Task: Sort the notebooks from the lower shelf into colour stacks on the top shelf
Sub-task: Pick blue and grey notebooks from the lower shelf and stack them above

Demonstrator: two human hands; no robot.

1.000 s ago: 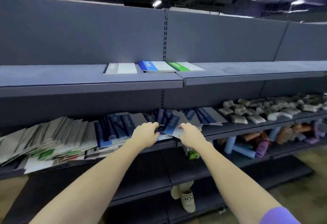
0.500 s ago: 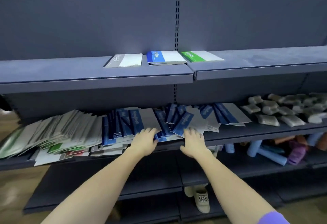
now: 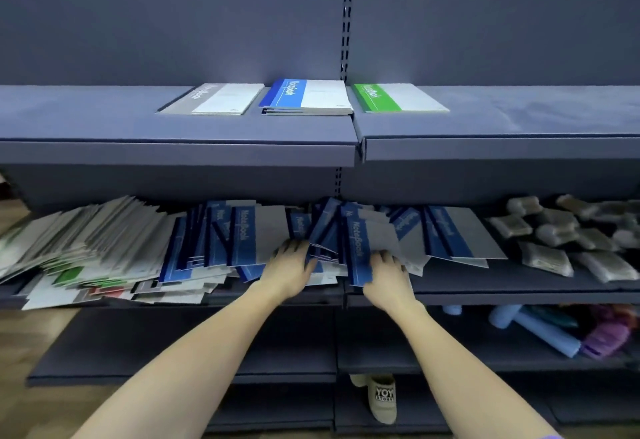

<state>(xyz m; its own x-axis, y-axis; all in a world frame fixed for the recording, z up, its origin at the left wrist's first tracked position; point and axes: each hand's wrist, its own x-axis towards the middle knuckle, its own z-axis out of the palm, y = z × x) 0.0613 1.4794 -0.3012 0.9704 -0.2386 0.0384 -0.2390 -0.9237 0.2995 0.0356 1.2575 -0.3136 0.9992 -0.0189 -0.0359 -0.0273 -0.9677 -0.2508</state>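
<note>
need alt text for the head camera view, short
Two bare hands, left hand and right hand, reach into a jumble of blue notebooks on the lower shelf. On the top shelf lie a grey notebook, a blue stack and a green notebook.

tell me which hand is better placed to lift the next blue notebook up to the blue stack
Right, probably. The right hand already rests on an upright blue notebook, below the blue stack on the top shelf. The left hand lies among loose covers.
</note>
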